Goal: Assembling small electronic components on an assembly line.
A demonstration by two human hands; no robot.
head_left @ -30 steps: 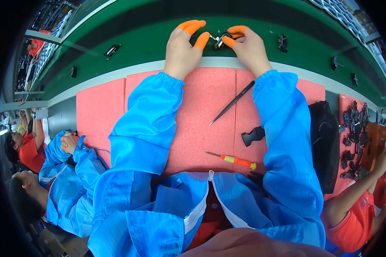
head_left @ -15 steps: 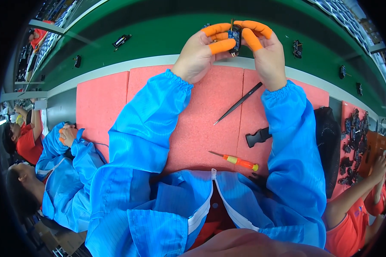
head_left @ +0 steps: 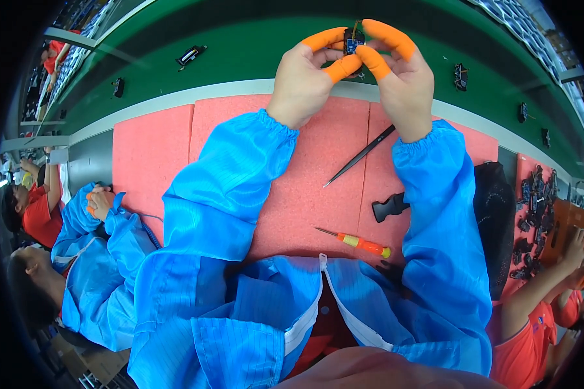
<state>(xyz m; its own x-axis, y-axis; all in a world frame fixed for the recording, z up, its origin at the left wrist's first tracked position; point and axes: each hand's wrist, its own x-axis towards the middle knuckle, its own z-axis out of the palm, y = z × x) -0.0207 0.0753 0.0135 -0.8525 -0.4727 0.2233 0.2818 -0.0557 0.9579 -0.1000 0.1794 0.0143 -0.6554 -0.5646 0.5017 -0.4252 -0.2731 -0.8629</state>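
Between both hands, over the near edge of the green conveyor belt (head_left: 240, 55), is a small electronic module (head_left: 353, 44) with a blue circuit board, black parts and thin wires. My left hand (head_left: 308, 78) grips its left side, orange finger cots on thumb and fingers. From the other side my right hand (head_left: 402, 74), also in orange finger cots, pinches it with thumb and forefinger. The fingers hide part of the module. Below the hands, black tweezers (head_left: 360, 155) lie slanted on the pink foam mat (head_left: 292, 207). A screwdriver (head_left: 357, 242) with a yellow and orange handle lies closer to me.
Similar modules sit on the belt, one at the left (head_left: 191, 56) and one at the right (head_left: 461, 76). A black buckle (head_left: 389, 207) lies by my right sleeve. Many black parts (head_left: 533, 220) cover the mat at the far right. Co-workers sit on both sides.
The module has turned so that its blue board faces me more. My fingers have shifted around it, and both thumbs are closer together. Modules on the belt have moved slightly right.
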